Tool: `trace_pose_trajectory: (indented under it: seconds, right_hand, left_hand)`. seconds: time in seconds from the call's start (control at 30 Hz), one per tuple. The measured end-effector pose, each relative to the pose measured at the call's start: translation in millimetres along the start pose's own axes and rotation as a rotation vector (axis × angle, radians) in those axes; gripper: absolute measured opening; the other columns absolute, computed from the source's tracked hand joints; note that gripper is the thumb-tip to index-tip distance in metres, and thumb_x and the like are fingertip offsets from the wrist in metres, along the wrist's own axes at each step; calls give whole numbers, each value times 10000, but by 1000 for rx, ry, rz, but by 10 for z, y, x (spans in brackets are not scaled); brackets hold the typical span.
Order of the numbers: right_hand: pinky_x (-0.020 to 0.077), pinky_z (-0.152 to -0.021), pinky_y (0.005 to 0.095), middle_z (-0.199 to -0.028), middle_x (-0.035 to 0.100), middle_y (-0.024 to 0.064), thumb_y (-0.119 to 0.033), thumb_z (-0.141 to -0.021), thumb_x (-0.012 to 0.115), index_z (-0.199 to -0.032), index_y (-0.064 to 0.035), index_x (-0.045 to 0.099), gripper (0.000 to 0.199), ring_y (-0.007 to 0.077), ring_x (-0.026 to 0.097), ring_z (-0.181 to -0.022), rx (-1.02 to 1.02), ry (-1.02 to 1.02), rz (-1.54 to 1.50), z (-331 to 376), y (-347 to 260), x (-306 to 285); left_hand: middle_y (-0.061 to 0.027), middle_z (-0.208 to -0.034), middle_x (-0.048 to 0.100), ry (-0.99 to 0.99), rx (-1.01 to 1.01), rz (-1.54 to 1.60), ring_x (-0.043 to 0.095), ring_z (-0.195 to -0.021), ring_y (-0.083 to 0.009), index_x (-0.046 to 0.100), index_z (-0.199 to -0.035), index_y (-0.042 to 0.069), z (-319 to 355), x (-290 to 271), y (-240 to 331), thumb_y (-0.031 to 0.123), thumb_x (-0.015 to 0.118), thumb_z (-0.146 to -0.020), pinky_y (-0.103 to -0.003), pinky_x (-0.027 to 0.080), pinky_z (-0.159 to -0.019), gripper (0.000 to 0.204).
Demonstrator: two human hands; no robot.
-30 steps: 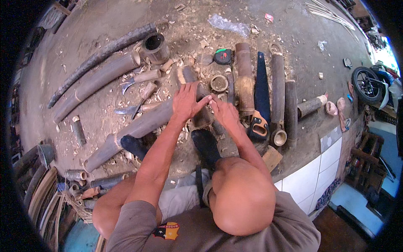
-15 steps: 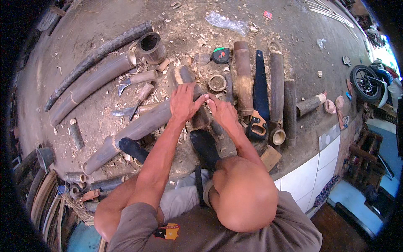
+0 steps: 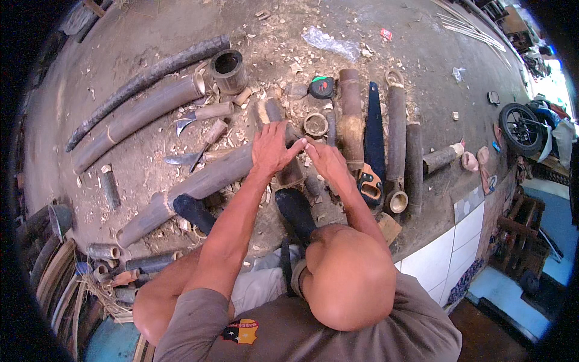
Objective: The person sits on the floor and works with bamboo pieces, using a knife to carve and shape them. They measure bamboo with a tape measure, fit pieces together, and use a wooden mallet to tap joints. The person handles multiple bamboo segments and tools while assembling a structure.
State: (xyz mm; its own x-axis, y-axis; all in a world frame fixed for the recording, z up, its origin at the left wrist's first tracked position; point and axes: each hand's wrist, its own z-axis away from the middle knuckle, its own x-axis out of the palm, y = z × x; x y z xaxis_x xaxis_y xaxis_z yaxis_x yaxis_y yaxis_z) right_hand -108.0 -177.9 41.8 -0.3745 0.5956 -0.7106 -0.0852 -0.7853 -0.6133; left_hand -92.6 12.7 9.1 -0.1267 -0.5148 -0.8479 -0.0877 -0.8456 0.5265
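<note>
The left hand (image 3: 271, 149) is laid flat, thumb stretched out, over the upper end of one long bamboo tube (image 3: 205, 181), which is set slantwise on the floor (image 3: 163, 30). Its thumb tip is met by the right hand (image 3: 329, 161), narrowed, fingers bent; whether anything is pinched there cannot be told. One short dark bamboo piece (image 3: 291, 174) is partly covered by the hands. Three knives (image 3: 214, 111) are seen leftward; one bamboo ring (image 3: 315, 125) and one tape measure (image 3: 322, 87) lie beyond. Toward the floor's white-tiled edge (image 3: 429, 256), one handsaw (image 3: 374, 136) is flanked by bamboo lengths (image 3: 396, 127).
</note>
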Motion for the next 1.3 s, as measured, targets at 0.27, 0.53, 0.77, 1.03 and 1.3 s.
trace_pose_trajectory:
  seconds: [0.27, 0.53, 0.77, 1.03, 1.3]
  right_hand:
    - [552, -842, 588, -1050, 736, 261, -439, -1075, 473, -1358, -203, 674, 419, 479, 702, -987, 30, -38, 123, -29, -65, -13]
    - [551, -856, 583, -1061, 723, 290, -450, -1082, 440, -1151, -4, 696, 518, 500, 695, -972, 118, 31, 139, -445, 472, -26]
    - [517, -897, 521, -1122, 708, 314, -444, -1072, 477, -1330, 8, 622, 540, 455, 694, -1046, 234, -25, -280, 470, 762, 230]
    - [494, -1022, 575, -1240, 650, 373, -438, -1015, 563, -1591, -129, 410, 672, 562, 621, -1163, 248, -22, -132, 1234, 1016, 609]
    - [548, -866, 615, -1050, 712, 340, -415, -997, 594, -1671, -159, 182, 830, 519, 698, -972, 297, -114, 133, 1273, 1083, 747]
  left_hand:
    - [-145, -1295, 638, 47, -18, 20, 575, -1251, -334, 633, -1362, 76, 24, 58, -1, 601, 627, -949, -485, 430, -1047, 668]
    - [-141, -1212, 689, 48, -57, 51, 617, -1205, -327, 676, -1279, 59, -269, -79, 119, 623, 659, -915, -487, 398, -1081, 672]
    - [-266, -1467, 522, 242, -18, 489, 484, -1379, -421, 501, -1503, 24, 36, -191, -360, 525, 601, -1004, -486, 350, -1187, 714]
    - [-236, -1432, 538, -105, -67, -64, 500, -1342, -419, 438, -1552, 71, 737, -633, -1044, 595, 672, -931, -510, 378, -1155, 845]
    - [-123, -1366, 583, -118, -181, -407, 533, -1323, -347, 438, -1550, 236, 1187, -813, -1218, 473, 952, -623, -549, 432, -1089, 1086]
